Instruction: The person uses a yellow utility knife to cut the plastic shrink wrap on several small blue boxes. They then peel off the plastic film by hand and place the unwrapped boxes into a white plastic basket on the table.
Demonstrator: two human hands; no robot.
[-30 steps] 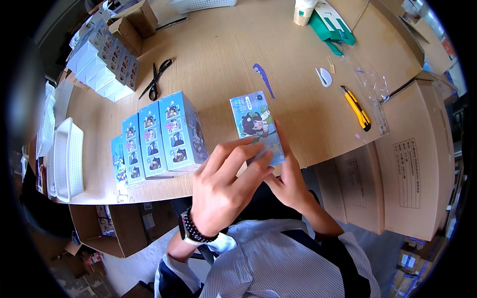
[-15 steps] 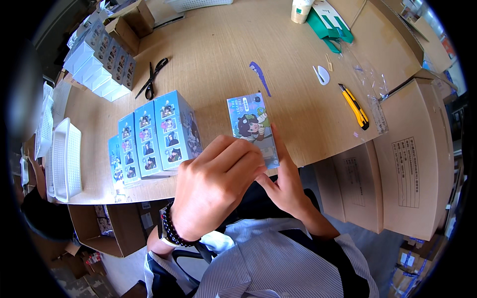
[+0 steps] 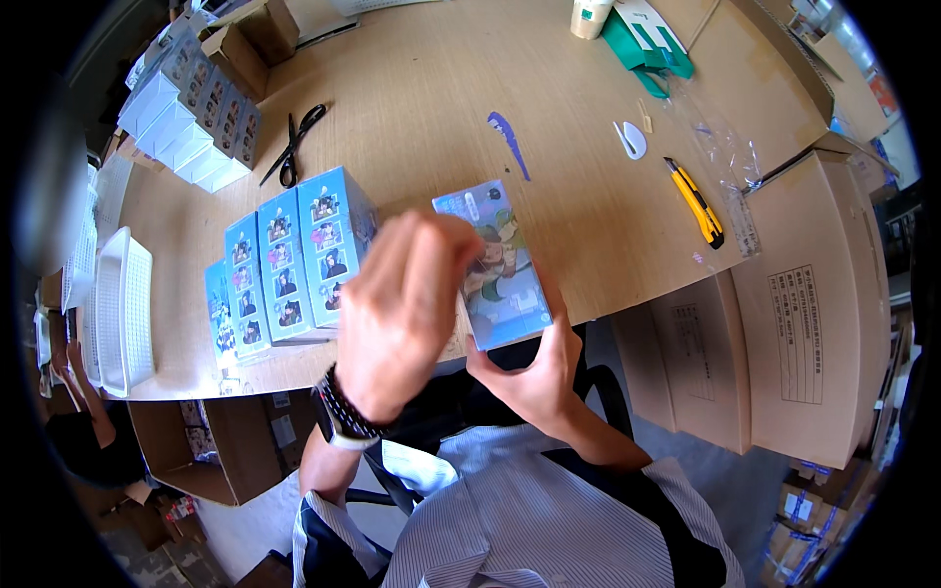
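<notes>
My right hand (image 3: 534, 377) grips a light blue illustrated box (image 3: 505, 284) from below and along its right side, near the desk's front edge. My left hand (image 3: 400, 299), blurred, is curled at the box's upper left, fingertips bent toward its face; whether they pinch anything is hidden. To the left, several similar blue boxes (image 3: 279, 265) stand in a row. Beyond them lie black scissors (image 3: 291, 147). Above my box is a purple cut strip (image 3: 508, 142); to its right lie a white letter opener (image 3: 632, 139) and a yellow utility knife (image 3: 694, 201).
White stacked boxes (image 3: 191, 113) stand at back left, white baskets (image 3: 135, 314) at the left edge. A cup (image 3: 590, 18), green bag (image 3: 637, 54) and crumpled plastic (image 3: 730, 167) are at back right. Large cartons (image 3: 794, 372) fill the right. A co-worker's arm (image 3: 93, 407) shows at lower left.
My left hand has moved up the box and curled further, now blurred. The box and my right hand have shifted slightly left. The co-worker's arm at lower left has moved.
</notes>
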